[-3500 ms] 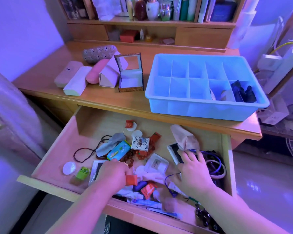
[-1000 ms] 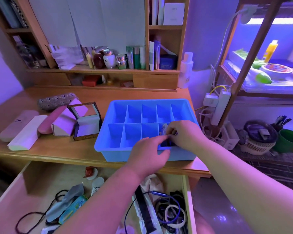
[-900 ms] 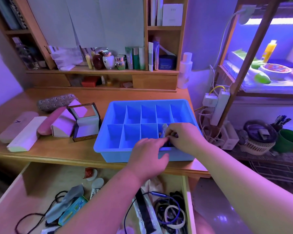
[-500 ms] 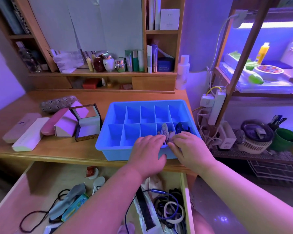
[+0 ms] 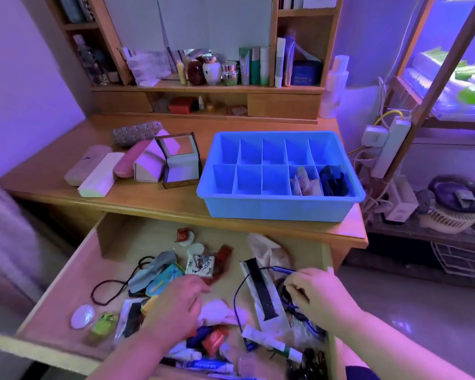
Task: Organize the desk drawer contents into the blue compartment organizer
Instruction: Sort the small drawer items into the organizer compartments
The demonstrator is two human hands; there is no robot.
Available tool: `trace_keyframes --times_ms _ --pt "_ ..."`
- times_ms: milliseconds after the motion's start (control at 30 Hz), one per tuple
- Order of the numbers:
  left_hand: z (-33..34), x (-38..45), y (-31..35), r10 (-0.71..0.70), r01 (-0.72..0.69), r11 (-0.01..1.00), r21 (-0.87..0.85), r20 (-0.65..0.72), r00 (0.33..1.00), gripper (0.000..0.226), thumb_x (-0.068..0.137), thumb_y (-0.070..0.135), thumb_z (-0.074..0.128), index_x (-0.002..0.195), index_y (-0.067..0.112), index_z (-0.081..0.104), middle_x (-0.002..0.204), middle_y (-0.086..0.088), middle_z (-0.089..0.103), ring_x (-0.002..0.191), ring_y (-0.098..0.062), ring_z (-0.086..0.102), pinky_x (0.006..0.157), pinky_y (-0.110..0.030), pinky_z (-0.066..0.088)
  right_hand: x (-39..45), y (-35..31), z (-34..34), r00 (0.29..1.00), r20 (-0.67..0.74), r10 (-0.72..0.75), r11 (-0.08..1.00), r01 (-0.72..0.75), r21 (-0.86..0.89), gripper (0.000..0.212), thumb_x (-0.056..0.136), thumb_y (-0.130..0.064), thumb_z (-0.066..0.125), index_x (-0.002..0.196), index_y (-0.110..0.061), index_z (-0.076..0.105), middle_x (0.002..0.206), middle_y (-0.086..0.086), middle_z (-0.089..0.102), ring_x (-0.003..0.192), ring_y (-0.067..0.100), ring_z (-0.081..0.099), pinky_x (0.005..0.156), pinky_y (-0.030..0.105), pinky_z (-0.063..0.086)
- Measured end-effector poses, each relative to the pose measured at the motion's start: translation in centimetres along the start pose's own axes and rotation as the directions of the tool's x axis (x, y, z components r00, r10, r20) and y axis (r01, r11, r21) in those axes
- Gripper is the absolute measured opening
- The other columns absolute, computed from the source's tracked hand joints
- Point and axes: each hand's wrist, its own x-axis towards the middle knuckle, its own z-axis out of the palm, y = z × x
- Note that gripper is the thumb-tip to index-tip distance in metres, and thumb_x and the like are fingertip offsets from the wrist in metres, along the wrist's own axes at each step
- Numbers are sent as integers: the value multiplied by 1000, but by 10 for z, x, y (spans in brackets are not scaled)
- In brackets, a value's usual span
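Note:
The blue compartment organizer (image 5: 280, 208) stands on the desk top at the right. In its near row, one compartment holds pale packets (image 5: 305, 183) and the right end one holds dark items (image 5: 333, 179). Below it the open drawer (image 5: 52, 349) is full of clutter: a bead necklace (image 5: 107, 292), a printed box (image 5: 199, 266), a black strap in a clear packet (image 5: 261, 292), a blue cable (image 5: 279, 268), tubes. My left hand (image 5: 176, 305) reaches down into the middle of the clutter, blurred, fingers spread. My right hand (image 5: 316, 294) curls its fingers into the dark hair bands (image 5: 284, 290) at the drawer's right side.
Several glasses cases (image 5: 93, 174) and a small mirror box (image 5: 180, 163) lie on the desk left of the organizer. Bottles and books fill the back shelf (image 5: 211, 87). A power strip (image 5: 390, 144) and a basket (image 5: 450, 212) sit to the right of the desk.
Both hands have left the organizer and dropped into the drawer. The pale packets now lie in the organizer beside the dark items. The view has tilted down.

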Motion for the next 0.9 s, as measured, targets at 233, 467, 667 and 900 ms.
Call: trace_keyframes --times_ms 233,467,667,900 --pt "8 -40 -45 -410 410 908 -82 26 912 20 81 8 65 97 19 71 97 9 64 98 -12 59 88 -21 41 28 -28 70 896 193 401 914 -379 -142 43 85 -53 49 115 -21 51 103 0 64 96 22 60 70 30 42" --pt "13 -32 -35 -280 285 956 -73 72 957 26 89 24 61 114 18 65 119 7 55 113 -10 51 100 -16 32 32 -31 68 839 183 512 858 -510 -60 11 79 -37 54 79 -28 47 93 -6 65 92 21 60 72 29 38" --pt "8 -4 8 -24 31 993 -112 56 998 45 90 27 54 134 32 47 132 25 38 125 11 29 105 -3 10 37 -22 21 848 201 491 834 -524 174 46 86 -40 56 54 -16 34 66 -3 44 64 19 42 56 29 30" --pt "14 37 62 183 -177 975 -131 37 982 43 93 26 53 136 30 47 136 14 52 125 -2 44 109 -26 31 31 -32 -20 798 518 307 304 -598 741 33 91 -29 60 88 3 68 77 14 57 68 23 47 53 27 33"
